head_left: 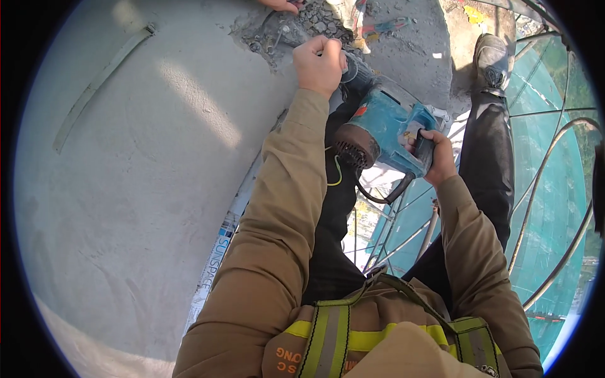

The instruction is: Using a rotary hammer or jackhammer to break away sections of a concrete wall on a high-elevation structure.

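Observation:
A blue demolition hammer (pixel 391 123) with a brown, vented motor housing lies across the space between my legs, its front end toward the broken concrete. My left hand (pixel 320 65) is closed in a fist at the front of the tool, apparently round its side handle, which the fingers mostly hide. At the rear, my right hand (pixel 439 154) wraps round the black grip of the loop handle. A black power cord (pixel 396 191) curves from beneath that grip. Grey rubble (pixel 319 22) and chipped concrete lie just beyond my left hand; the tool's tip is hidden.
Another person's hand (pixel 280 5) reaches in at the top edge. A smooth grey concrete surface (pixel 145 189) fills the left, with a curved strip (pixel 101 85) on it. Scaffold tubes (pixel 428 230), green netting (pixel 545 170) and a thick hose (pixel 535 183) are below and right, with gaps showing depth.

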The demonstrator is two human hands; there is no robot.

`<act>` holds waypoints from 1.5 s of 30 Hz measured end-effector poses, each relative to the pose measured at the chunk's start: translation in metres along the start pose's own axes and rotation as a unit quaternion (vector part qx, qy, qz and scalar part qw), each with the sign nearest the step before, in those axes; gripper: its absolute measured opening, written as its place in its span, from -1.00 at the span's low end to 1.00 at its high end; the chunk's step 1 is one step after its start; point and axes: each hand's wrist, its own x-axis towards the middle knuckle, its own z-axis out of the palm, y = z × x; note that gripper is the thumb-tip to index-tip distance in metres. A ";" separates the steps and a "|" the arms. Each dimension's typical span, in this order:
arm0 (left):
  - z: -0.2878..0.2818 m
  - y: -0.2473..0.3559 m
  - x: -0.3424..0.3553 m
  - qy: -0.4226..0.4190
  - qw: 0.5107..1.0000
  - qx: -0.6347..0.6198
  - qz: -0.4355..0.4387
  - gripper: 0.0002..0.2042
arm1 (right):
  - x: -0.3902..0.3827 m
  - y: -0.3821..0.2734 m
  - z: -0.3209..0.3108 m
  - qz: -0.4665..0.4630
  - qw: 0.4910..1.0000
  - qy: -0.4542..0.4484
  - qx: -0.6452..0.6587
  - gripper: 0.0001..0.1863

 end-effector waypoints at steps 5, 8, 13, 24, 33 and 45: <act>0.003 0.002 -0.010 0.010 0.999 -0.053 -0.009 -0.70 | 0.005 -0.017 -0.010 0.007 0.997 -0.067 0.033 -0.87; 0.002 0.000 -0.008 0.007 0.998 -0.065 0.000 -0.70 | 0.009 -0.019 -0.018 -0.028 0.992 -0.093 0.077 -0.87; -0.020 0.009 -0.007 0.006 0.996 -0.084 -0.012 -0.71 | -0.020 0.002 0.007 0.009 0.970 -0.141 0.196 -0.96; -0.038 0.024 0.011 0.016 0.984 -0.174 -0.017 -0.71 | -0.038 -0.010 0.039 0.001 0.975 -0.136 0.174 -0.85; -0.033 0.018 0.006 0.009 0.988 -0.152 -0.023 -0.69 | -0.017 0.007 0.025 -0.003 0.984 -0.105 0.146 -0.89; -0.032 -0.005 -0.013 -0.021 0.995 -0.095 0.006 -0.68 | 0.028 0.038 -0.003 0.015 0.992 -0.057 0.110 -0.86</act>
